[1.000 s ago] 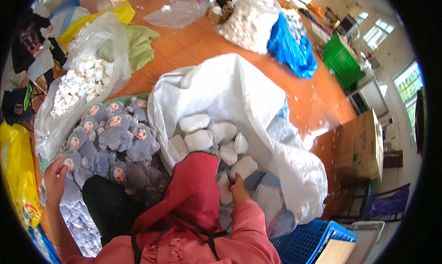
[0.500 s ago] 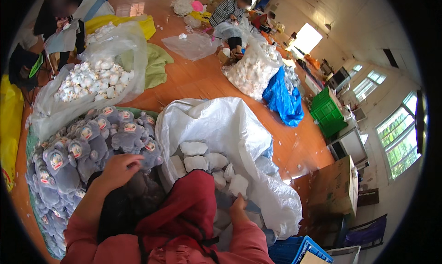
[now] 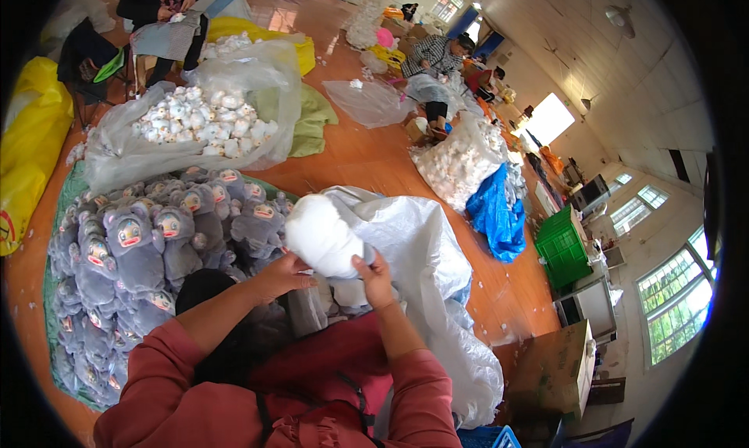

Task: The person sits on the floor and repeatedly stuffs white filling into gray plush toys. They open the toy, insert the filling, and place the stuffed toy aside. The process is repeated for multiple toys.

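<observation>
Raised between my two hands is a puffy white bundle of stuffing (image 3: 318, 233), with a greyish patch at its right edge. My left hand (image 3: 282, 276) grips its lower left side. The fingers of my right hand (image 3: 374, 278) close on the lower right end. Below the hands, more white bundles (image 3: 347, 293) lie in a large white woven sack (image 3: 425, 241) in front of me. To the left, grey plush toys (image 3: 140, 245) with printed faces are heaped on a green sheet (image 3: 51, 323).
Beyond the toys lies a clear plastic bag (image 3: 269, 81) of small white stuffed pieces (image 3: 204, 124). Farther right stand another full bag (image 3: 460, 155), a blue bag (image 3: 499, 214), a green crate (image 3: 562, 247) and a cardboard box (image 3: 550, 370). Several people sit working farther back.
My right hand has lifted a white bundle up out of the sack. My left hand has moved right from over the plush toys and taken hold of it too.
</observation>
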Tool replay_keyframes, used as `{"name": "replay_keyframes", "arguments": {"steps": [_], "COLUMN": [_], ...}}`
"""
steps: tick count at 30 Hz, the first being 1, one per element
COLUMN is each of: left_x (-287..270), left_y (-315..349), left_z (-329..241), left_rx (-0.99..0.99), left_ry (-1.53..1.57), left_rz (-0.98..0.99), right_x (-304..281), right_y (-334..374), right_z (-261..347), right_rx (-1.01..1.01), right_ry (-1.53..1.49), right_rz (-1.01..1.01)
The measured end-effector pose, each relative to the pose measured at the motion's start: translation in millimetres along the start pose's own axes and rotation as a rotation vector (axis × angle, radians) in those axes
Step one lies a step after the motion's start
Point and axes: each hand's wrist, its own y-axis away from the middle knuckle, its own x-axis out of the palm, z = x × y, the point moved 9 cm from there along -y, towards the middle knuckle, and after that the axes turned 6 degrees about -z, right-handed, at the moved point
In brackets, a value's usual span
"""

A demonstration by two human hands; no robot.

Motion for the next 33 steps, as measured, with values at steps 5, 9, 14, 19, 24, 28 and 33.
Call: {"name": "replay_keyframes", "arguments": {"steps": [5,9,14,19,24,28,33], "left_x": [-25,-37,-6,1,7,9,23], "left_y": [10,14,20,21,20,23,36], "left_z": [-15,-11,-25,-19,-13,-12,-11], "left_rx": [-0.046,-0.034,0.185,0.298,0.303,0.428,0.288], "left_ry": [0.121,-0.096,-0.242,-0.372,-0.419,-0.568,-0.442], "left_rz": [-0.245,-0.293,-0.159,-0.141,-0.073,0.012,0.079], "right_x": [52,61,48,46,37,50,56], "right_y": [21,22,24,35,40,43,38], "right_z": [-36,-28,-27,-23,-35,-21,-25], "right_rx": [0.125,0.181,0.206,0.244,0.271,0.23,0.236], "right_ry": [0.099,-0.019,-0.148,-0.099,-0.085,-0.19,-0.085], "right_rz": [0.173,0.272,0.242,0.261,0.288,0.374,0.369]}}
